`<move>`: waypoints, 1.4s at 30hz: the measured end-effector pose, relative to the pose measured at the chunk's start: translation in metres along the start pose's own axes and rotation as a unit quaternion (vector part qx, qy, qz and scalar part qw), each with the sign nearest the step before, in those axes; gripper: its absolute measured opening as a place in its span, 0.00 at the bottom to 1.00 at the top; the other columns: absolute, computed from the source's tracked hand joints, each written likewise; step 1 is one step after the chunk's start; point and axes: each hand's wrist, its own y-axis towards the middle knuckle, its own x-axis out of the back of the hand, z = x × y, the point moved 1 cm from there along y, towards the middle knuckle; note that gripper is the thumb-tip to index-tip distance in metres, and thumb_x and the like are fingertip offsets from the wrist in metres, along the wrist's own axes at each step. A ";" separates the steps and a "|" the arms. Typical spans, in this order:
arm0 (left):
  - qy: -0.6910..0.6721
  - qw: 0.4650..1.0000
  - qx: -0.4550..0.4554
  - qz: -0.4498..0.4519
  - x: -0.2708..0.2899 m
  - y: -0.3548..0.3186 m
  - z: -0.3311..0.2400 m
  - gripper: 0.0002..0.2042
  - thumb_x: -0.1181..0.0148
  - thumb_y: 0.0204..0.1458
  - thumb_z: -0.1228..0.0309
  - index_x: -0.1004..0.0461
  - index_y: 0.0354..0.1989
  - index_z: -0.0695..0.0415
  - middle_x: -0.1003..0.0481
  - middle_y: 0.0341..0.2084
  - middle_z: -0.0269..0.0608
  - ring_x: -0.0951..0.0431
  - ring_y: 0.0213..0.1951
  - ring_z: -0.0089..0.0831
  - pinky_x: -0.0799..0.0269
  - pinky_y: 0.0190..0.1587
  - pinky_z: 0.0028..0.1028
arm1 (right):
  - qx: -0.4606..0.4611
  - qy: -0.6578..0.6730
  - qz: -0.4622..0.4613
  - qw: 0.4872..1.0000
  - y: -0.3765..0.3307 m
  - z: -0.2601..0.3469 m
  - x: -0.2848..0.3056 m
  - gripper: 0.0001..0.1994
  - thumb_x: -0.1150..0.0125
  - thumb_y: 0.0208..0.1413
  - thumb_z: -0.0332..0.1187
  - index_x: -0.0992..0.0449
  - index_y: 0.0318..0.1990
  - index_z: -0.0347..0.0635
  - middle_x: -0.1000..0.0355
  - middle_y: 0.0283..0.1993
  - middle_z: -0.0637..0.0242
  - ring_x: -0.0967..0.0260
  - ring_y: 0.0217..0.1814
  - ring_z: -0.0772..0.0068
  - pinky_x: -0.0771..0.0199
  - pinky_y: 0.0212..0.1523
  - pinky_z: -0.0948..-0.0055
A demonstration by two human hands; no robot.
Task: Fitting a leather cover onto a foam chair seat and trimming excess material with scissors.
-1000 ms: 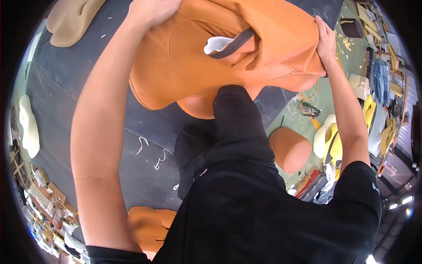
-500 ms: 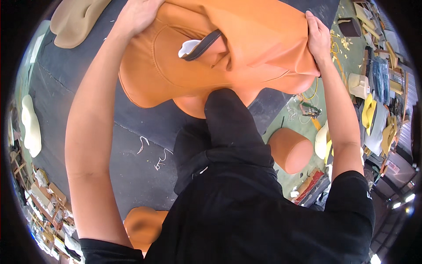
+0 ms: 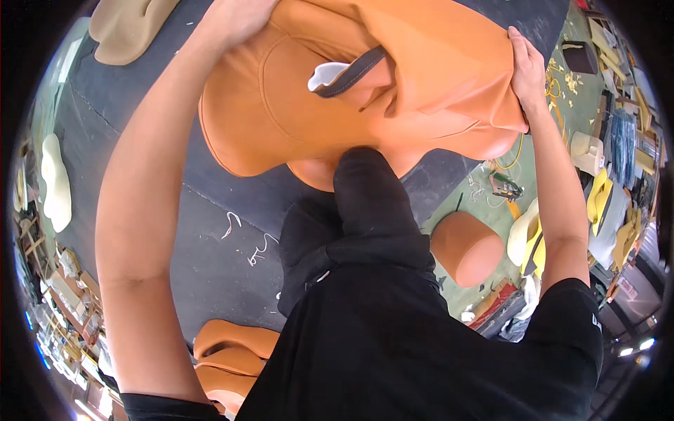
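Note:
A large orange leather-look seat cover (image 3: pixel 309 119) with curved stitched seams spreads across the top of the view, against my black-trousered knee (image 3: pixel 365 175). In its middle, an opening shows a dark stitched strip (image 3: pixel 354 74) and a bit of white material (image 3: pixel 325 76). At the cover's upper left lies my left hand (image 3: pixel 242 17); its fingers run out of sight at the frame's top. My right hand (image 3: pixel 528 67) grips the cover's right edge, fingers closed along it, and the leather is drawn into folds there. What lies under the cover is mostly hidden.
The cover lies on a dark padded surface (image 3: pixel 203 266) with loose white threads. A tan foam piece (image 3: pixel 130 31) and a cream one (image 3: pixel 55 182) rest at left. Orange covered pieces (image 3: pixel 235 344) sit below. On the green floor stand an orange cylinder (image 3: pixel 467 249) and a cable.
The cover and both hands sit slightly farther right in view, as does much of the scene. More of the orange pieces at the lower left shows. My right hand keeps its grip.

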 end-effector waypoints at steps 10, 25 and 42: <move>0.063 0.995 0.005 -0.077 0.000 -0.015 -0.013 0.28 0.47 0.65 0.47 0.21 0.30 0.66 0.23 0.23 0.58 0.18 0.30 0.41 0.27 0.40 0.40 | 0.010 0.005 -0.014 1.000 -0.004 0.003 0.004 0.30 0.48 0.71 0.53 0.23 0.60 0.32 0.20 0.57 0.56 0.27 0.60 0.67 0.34 0.64 0.73; -0.002 1.000 0.030 0.003 0.011 -0.015 -0.005 0.28 0.46 0.67 0.51 0.20 0.31 0.68 0.24 0.18 0.37 0.27 0.26 0.23 0.28 0.35 0.32 | 0.022 0.003 -0.033 0.999 -0.012 0.011 0.004 0.27 0.47 0.69 0.53 0.21 0.56 0.34 0.21 0.55 0.54 0.26 0.59 0.62 0.33 0.62 0.70; -0.112 0.994 -0.007 -0.016 0.016 -0.005 0.027 0.27 0.46 0.67 0.51 0.20 0.33 0.69 0.23 0.19 0.44 0.24 0.27 0.26 0.27 0.36 0.34 | 0.006 -0.012 -0.007 1.000 0.001 0.026 -0.009 0.28 0.45 0.70 0.53 0.21 0.56 0.31 0.19 0.49 0.61 0.26 0.53 0.73 0.31 0.58 0.74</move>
